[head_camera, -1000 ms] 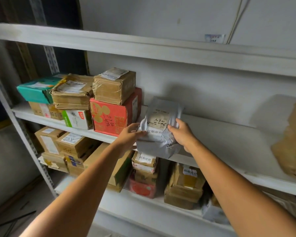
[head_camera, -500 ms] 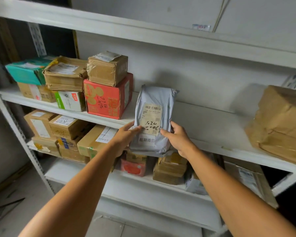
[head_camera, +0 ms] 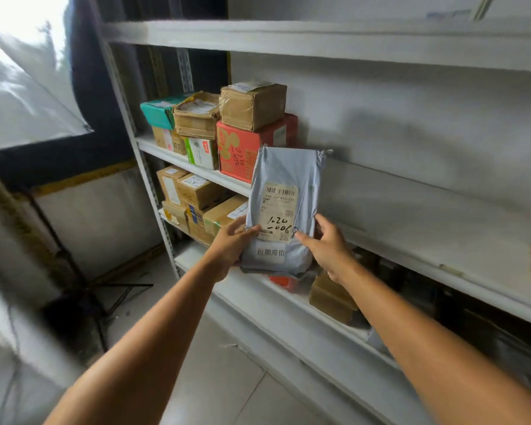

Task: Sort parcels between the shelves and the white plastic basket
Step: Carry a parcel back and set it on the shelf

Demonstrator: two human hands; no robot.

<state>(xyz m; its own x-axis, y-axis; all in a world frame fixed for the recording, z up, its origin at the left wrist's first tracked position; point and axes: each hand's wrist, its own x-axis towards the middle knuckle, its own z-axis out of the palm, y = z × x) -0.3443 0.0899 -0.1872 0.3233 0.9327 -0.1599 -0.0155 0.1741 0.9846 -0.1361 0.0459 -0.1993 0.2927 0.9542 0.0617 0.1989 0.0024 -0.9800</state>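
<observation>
The left hand (head_camera: 231,242) and right hand (head_camera: 329,251) each pinch a lower edge of the grey mailer bag (head_camera: 284,170), held upright before the middle shelf (head_camera: 417,219), beside the red carton (head_camera: 242,154). This parcel is unplaced and no basket shows, so sorting seems midway.

We face a pale grey wall (head_camera: 426,111) behind white metal shelves (head_camera: 319,41). At our upper left, daylight glares through a window (head_camera: 16,65) with a hazy sheet across it, framed in dark. Below it, a black tripod (head_camera: 86,286) stands on the light tiled floor (head_camera: 215,384).
</observation>
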